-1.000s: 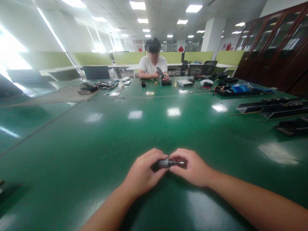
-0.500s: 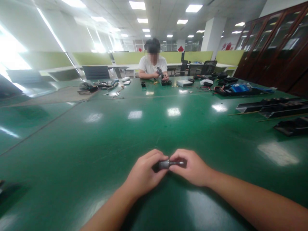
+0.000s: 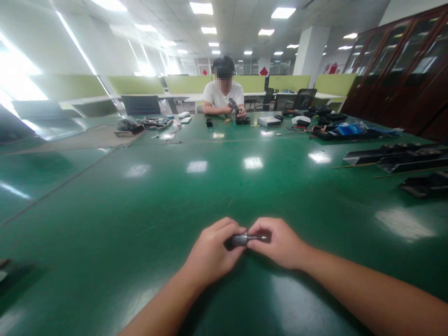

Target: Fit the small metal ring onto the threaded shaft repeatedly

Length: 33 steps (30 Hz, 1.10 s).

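Low in the middle of the head view, a small dark-grey cylinder (image 3: pixel 240 240) with a thin metal shaft (image 3: pixel 259 238) is held lengthwise between my hands, a little over the table. I cannot make out its exact kind. My left hand (image 3: pixel 214 252) is closed around the cylinder body, the thumb on the near side and the fingers on the far side, hiding its left end. With thumb and fingertips, my right hand (image 3: pixel 282 243) pinches the piece where the shaft meets the cylinder. The shaft's tip points right, into the hollow of that hand.
Across the green table (image 3: pixel 168 196) a person (image 3: pixel 224 95) in a white shirt holds a power drill (image 3: pixel 234 105). Black metal rails (image 3: pixel 402 156) and a blue bundle (image 3: pixel 350 128) lie at right. Small parts and cables (image 3: pixel 157 122) are at back left.
The view has shifted very slightly. Both hands keep the same grip on the cylinder and shaft, almost in place.
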Each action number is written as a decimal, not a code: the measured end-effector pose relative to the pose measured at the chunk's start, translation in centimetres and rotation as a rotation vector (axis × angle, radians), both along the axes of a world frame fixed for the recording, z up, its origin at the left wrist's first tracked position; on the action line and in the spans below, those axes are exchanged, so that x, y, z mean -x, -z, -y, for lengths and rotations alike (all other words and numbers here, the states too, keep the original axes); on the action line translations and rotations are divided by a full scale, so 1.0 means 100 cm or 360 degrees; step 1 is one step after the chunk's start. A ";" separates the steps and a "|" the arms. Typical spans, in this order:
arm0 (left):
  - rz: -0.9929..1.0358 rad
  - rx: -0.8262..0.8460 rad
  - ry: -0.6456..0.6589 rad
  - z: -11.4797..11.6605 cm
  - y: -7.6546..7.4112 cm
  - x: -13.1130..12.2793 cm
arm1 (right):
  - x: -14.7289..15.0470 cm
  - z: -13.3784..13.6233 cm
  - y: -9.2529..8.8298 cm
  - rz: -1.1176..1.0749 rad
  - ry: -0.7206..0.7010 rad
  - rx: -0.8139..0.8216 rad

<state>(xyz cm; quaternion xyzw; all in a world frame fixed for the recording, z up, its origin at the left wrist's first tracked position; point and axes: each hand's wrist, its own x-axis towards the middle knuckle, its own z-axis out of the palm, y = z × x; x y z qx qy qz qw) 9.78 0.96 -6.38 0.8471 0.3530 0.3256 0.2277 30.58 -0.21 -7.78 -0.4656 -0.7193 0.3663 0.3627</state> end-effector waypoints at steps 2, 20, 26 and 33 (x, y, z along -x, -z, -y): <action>0.0001 0.0001 -0.0004 0.000 0.000 0.000 | 0.000 0.000 0.001 0.0002 -0.0003 0.0002; 0.0006 0.0008 -0.0001 0.000 -0.002 -0.001 | 0.000 0.002 -0.001 0.0024 0.0015 -0.0015; 0.0011 0.0024 -0.0001 0.000 0.000 0.000 | 0.001 0.002 -0.001 0.0033 0.0012 -0.0009; 0.0023 0.0013 -0.0010 0.000 0.000 0.000 | 0.001 0.002 -0.001 0.0021 0.0009 -0.0018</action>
